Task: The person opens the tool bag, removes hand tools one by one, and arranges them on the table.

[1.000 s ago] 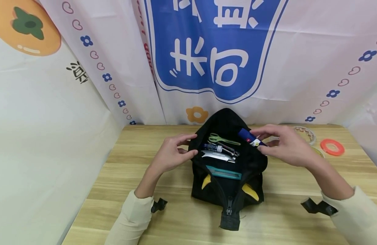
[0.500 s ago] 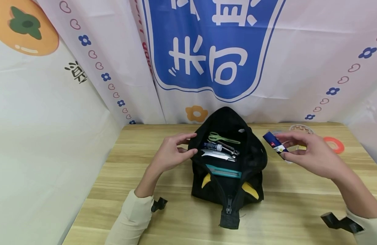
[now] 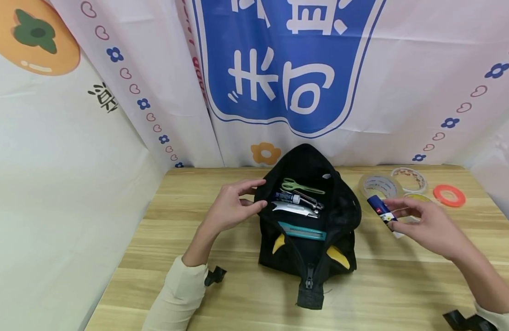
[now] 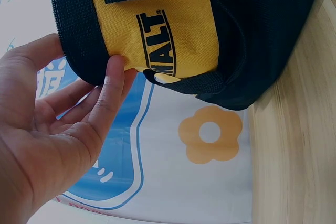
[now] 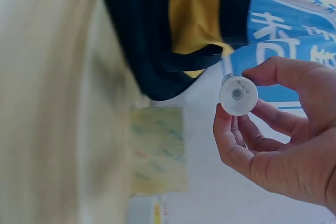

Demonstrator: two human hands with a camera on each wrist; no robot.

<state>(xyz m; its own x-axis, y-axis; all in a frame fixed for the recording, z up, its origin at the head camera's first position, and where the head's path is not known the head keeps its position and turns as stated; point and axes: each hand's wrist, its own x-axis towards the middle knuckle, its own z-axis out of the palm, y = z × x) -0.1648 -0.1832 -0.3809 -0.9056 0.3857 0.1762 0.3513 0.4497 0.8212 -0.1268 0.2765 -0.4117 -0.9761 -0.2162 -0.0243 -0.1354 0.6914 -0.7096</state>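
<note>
A black tool bag [image 3: 266, 257] with yellow panels stands unzipped on the table. My left hand [image 3: 231, 207] pinches its left rim between thumb and fingers; in the left wrist view, the rim's zipper edge [image 4: 81, 24] lies in that grip. Inside the bag are green-handled scissors [image 3: 301, 187], a dark tube with a white cap [image 3: 287, 198], a silver knife [image 3: 295, 210] and a teal utility knife [image 3: 303, 231]. Right of the bag, my right hand [image 3: 434, 227] holds a blue glue stick [image 3: 378, 208] above the table, its round white base [image 5: 238, 95] facing the right wrist camera.
Behind my right hand lie tape rolls: a wide clear one [image 3: 365, 186], a narrower one [image 3: 422, 181], a yellowish one partly hidden, and an orange-red ring [image 3: 449, 196]. A printed cloth [image 3: 424, 92] hangs at the table's back edge.
My right hand has carried the glue stick from over the bag's right rim out to the right, then lower toward the table. My left hand has kept its place on the rim.
</note>
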